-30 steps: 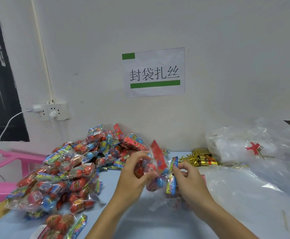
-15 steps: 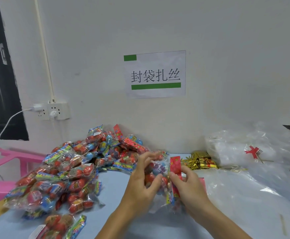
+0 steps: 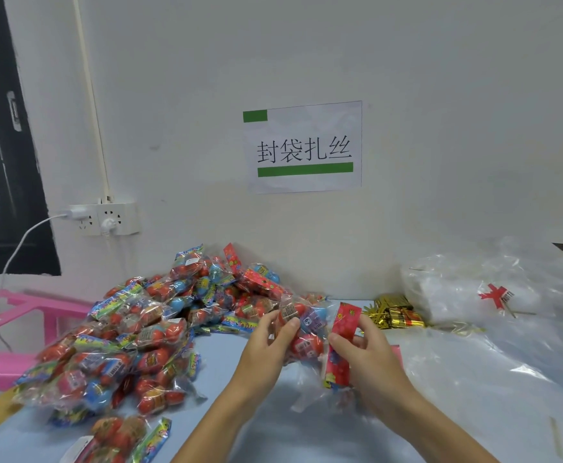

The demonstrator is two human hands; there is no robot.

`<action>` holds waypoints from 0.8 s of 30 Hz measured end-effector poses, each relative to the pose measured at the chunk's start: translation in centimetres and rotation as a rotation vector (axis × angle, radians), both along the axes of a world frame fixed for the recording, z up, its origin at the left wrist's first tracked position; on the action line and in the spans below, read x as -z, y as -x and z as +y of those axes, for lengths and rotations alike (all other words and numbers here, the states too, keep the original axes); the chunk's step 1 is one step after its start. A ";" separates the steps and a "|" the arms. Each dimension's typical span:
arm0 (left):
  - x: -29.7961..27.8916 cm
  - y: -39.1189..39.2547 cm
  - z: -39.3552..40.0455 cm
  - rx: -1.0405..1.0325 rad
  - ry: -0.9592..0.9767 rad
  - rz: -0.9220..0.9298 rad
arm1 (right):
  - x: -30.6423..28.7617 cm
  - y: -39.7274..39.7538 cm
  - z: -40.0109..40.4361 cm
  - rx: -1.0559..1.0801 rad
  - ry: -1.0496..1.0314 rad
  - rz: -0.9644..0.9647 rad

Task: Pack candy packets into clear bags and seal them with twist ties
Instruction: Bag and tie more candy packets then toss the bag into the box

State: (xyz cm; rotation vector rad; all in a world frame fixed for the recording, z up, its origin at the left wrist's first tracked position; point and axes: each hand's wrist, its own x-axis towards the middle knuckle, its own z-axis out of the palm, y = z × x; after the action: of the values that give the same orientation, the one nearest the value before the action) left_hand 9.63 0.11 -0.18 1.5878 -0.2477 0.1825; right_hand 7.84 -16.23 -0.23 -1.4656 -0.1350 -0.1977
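Since half second ago we are tipping red packet [image 3: 343, 342] more upright, easing hands slightly apart. Right hand [image 3: 368, 359] grip pinching red packet, left hand [image 3: 266, 345] grip curling round clear bag [image 3: 302, 332] holding red and blue candies, both above table [image 3: 266, 426]. We are judging this bag part-filled, red packet not yet inside, neck untied. Gold twist ties [image 3: 395, 316] lying untouched behind right hand. Big pile of candy packets [image 3: 133, 342] at left; much packing remaining.

Bare table [image 3: 226, 355] lies between candy pile [image 3: 146, 335] and clear bags [image 3: 494, 369].
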 end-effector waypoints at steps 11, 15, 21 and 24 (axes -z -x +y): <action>0.2 -0.2 -0.6 0.014 0.006 0.169 | 0.4 -0.3 -0.3 -0.048 0.021 0.070; 0.3 -0.2 -1.1 -0.048 -0.024 0.070 | 0.2 -0.3 -0.2 -0.071 0.000 0.075; 0.3 0.5 -1.8 -0.044 0.017 -0.146 | -0.7 0.2 -0.4 -0.263 -0.250 0.064; 0.3 0.9 -2.2 0.042 0.068 -0.179 | -0.9 0.6 -0.2 -0.307 -0.187 -0.004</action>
State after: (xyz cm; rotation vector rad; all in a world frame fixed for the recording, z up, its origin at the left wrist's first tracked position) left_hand 8.77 -2.12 -0.48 1.4986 -0.4094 0.2987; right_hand 7.26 -16.46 0.66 -1.2405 -0.3332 0.0363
